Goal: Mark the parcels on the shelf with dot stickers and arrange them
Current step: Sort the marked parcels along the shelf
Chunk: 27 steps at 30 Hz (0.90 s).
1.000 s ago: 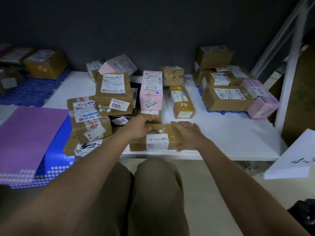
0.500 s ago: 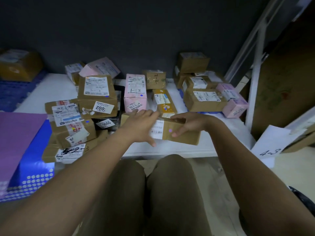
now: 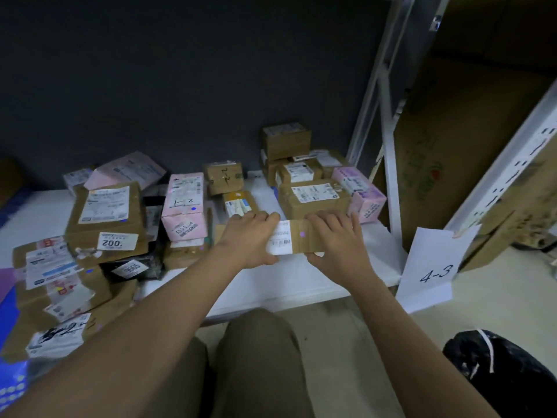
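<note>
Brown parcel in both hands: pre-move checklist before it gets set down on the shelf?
1. Both hands on it: left hand and right hand hold the brown parcel at its ends. Ok.
2. Dot sticker: purple dot on its top. Ok.
3. Label readable: white label faces up. Ok.
4. Landing spot: bare white shelf in front of it. Ok.
5. Clearance from the pink parcel behind the right hand: cannot tell.
</note>
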Each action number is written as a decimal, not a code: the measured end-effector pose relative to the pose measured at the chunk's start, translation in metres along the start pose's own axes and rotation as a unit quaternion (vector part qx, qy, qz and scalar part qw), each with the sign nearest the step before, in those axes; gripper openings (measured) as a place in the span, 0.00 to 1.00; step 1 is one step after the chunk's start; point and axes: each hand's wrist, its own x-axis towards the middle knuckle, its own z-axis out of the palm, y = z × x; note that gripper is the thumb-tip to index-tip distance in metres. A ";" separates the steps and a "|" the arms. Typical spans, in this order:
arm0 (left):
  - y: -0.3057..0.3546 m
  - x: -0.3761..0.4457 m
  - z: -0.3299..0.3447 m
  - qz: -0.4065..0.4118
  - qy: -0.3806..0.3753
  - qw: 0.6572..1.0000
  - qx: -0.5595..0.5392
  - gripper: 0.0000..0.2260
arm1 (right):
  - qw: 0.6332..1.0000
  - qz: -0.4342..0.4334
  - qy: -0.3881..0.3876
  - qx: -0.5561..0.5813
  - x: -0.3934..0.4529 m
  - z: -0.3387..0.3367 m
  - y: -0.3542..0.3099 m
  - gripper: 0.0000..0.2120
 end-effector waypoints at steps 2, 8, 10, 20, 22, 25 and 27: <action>0.007 0.023 0.000 -0.001 0.005 1.000 0.000 0.34 | 0.999 0.020 0.000 0.026 0.008 0.007 0.024 0.27; 0.005 0.097 -0.002 -0.035 0.031 0.999 0.015 0.34 | 0.995 0.081 0.027 0.043 0.055 0.029 0.090 0.28; 0.002 0.123 -0.002 -0.041 0.071 0.996 0.026 0.33 | 0.992 0.111 0.037 0.043 0.078 0.039 0.102 0.30; -0.035 0.230 0.018 -0.080 0.167 0.978 0.100 0.34 | 0.992 0.119 0.048 0.014 0.186 0.089 0.140 0.30; -0.041 0.244 0.029 -0.081 0.144 0.983 0.075 0.31 | 0.993 0.112 0.030 -0.025 0.200 0.100 0.147 0.30; -0.046 0.260 0.046 -0.074 0.130 0.987 0.056 0.26 | 0.992 0.104 0.008 -0.073 0.213 0.118 0.149 0.26; -0.049 0.270 0.051 -0.067 0.150 0.984 0.067 0.26 | 0.992 0.114 0.004 -0.053 0.221 0.125 0.147 0.24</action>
